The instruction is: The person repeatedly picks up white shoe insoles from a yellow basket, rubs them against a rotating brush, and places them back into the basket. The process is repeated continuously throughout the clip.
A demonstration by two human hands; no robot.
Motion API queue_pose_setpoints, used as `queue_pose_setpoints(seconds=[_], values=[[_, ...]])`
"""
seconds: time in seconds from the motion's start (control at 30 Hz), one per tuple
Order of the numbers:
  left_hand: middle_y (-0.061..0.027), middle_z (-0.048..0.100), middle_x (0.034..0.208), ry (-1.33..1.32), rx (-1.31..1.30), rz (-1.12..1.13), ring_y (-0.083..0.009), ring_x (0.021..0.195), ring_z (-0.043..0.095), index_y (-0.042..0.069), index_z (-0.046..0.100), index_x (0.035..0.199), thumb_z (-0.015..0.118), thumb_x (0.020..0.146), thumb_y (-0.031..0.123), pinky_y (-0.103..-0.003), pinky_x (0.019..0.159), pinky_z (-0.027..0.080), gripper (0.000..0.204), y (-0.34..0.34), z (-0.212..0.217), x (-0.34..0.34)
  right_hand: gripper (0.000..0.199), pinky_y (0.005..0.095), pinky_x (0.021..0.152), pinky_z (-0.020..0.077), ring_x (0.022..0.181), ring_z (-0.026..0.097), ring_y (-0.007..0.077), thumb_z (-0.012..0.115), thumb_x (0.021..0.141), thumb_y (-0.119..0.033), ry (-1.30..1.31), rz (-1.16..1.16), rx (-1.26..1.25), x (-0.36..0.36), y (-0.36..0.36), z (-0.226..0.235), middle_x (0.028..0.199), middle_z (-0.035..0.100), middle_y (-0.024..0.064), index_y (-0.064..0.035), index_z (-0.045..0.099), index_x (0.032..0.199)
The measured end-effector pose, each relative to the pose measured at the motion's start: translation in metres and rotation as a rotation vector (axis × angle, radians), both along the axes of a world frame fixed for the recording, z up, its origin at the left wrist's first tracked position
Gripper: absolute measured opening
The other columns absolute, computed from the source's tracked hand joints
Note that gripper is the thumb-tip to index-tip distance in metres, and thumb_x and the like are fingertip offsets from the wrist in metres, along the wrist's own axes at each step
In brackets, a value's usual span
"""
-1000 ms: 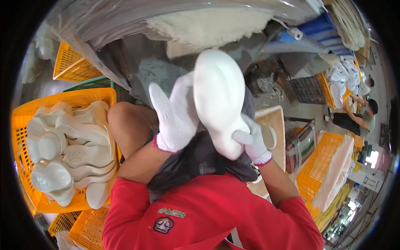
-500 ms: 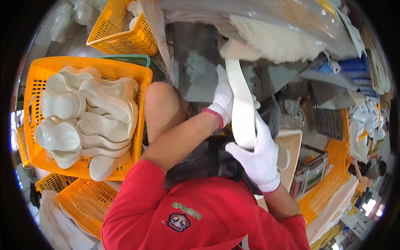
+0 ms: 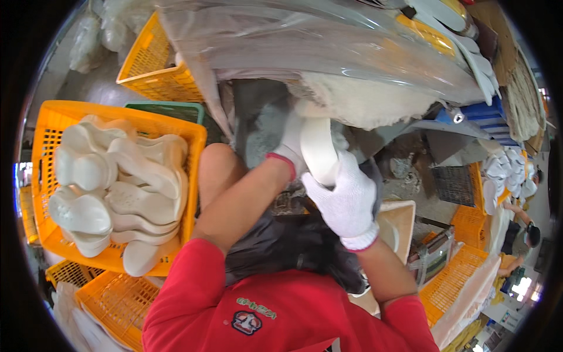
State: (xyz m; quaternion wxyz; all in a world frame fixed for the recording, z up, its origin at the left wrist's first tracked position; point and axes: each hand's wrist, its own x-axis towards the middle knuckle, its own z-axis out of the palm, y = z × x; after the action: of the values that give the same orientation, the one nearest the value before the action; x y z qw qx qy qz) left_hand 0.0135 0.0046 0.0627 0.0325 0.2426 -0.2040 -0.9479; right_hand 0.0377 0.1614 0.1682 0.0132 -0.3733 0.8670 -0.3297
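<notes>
Matt white foam sole [image 3: 318, 149]; knitted cloth gloves [image 3: 346, 202]; plastic crate [image 3: 41, 135].

left hand [image 3: 291, 144] apparently gripping, right hand [image 3: 343, 199] clasped

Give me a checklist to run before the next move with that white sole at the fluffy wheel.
1. Left hand in a white glove gripping the white foam shoe sole: ok.
2. Right hand gloved, on the sole's lower end: ok.
3. Sole touching the cream fluffy wheel: cannot tell.
4. Fingers clear of the wheel: cannot tell.
5. Orange plastic crate of more soles at the person's left: ok.
</notes>
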Motion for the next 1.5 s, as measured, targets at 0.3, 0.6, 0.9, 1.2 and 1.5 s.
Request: queue_pose_setpoints(seconds=[0.3, 0.6, 0.9, 1.2, 1.5], values=[[-0.0205, 0.074, 0.129, 0.001, 0.013, 0.066, -0.0400, 0.112, 0.075, 0.001, 0.059, 0.147, 0.051, 0.112, 0.048, -0.048, 0.100, 0.061, 0.060, -0.016, -0.004, 0.001, 0.056, 0.0433, 0.077, 0.0649, 0.087, 0.081, 0.0349, 0.096, 0.081, -0.036, -0.001, -0.003, 0.040, -0.026, -0.024, 0.009, 0.100, 0.080, 0.0167, -0.0068, 0.072, 0.123], [-0.0218, 0.076, 0.122, -0.194, -0.667, 0.566, -0.0366, 0.108, 0.076, 0.001, 0.066, 0.135, 0.055, 0.111, 0.045, -0.047, 0.096, 0.060, 0.052, 0.008, -0.021, 0.007, 0.044, 0.0392, 0.079, 0.0630, 0.084, 0.081, 0.0278, 0.093, 0.085, -0.036, -0.173, -0.159, -0.254, -0.025, -0.049, -0.017, 0.099, 0.082, 0.0181, -0.0027, 0.081, 0.110], [-0.0190, 0.076, 0.119, -0.292, -0.798, 0.421, -0.0334, 0.101, 0.076, 0.000, 0.071, 0.124, 0.049, 0.113, 0.029, -0.045, 0.089, 0.062, 0.037, -0.028, -0.060, 0.004, 0.042, 0.0362, 0.077, 0.0615, 0.078, 0.078, 0.0225, 0.091, 0.083, -0.038, -0.533, -0.316, -0.458, -0.025, -0.055, -0.015, 0.086, 0.080, 0.0130, 0.0000, 0.080, 0.097], [-0.0174, 0.076, 0.121, -0.124, -0.541, 0.315, -0.0338, 0.108, 0.074, 0.003, 0.069, 0.127, 0.049, 0.113, 0.030, -0.046, 0.100, 0.058, 0.036, -0.007, -0.021, 0.014, 0.059, 0.0411, 0.083, 0.0618, 0.089, 0.079, 0.0280, 0.094, 0.080, -0.047, -0.306, -0.257, -0.318, -0.015, -0.059, -0.005, 0.104, 0.081, 0.0180, -0.0013, 0.077, 0.112], [-0.0210, 0.077, 0.113, 0.266, 0.123, 0.221, -0.0406, 0.109, 0.074, 0.001, 0.067, 0.134, 0.040, 0.113, 0.055, -0.051, 0.101, 0.061, 0.064, 0.021, -0.042, 0.012, 0.067, 0.0414, 0.093, 0.0629, 0.103, 0.079, 0.0351, 0.095, 0.085, -0.031, -0.059, 0.035, -0.200, -0.019, -0.022, -0.030, 0.119, 0.079, 0.0181, -0.0015, 0.069, 0.139]])
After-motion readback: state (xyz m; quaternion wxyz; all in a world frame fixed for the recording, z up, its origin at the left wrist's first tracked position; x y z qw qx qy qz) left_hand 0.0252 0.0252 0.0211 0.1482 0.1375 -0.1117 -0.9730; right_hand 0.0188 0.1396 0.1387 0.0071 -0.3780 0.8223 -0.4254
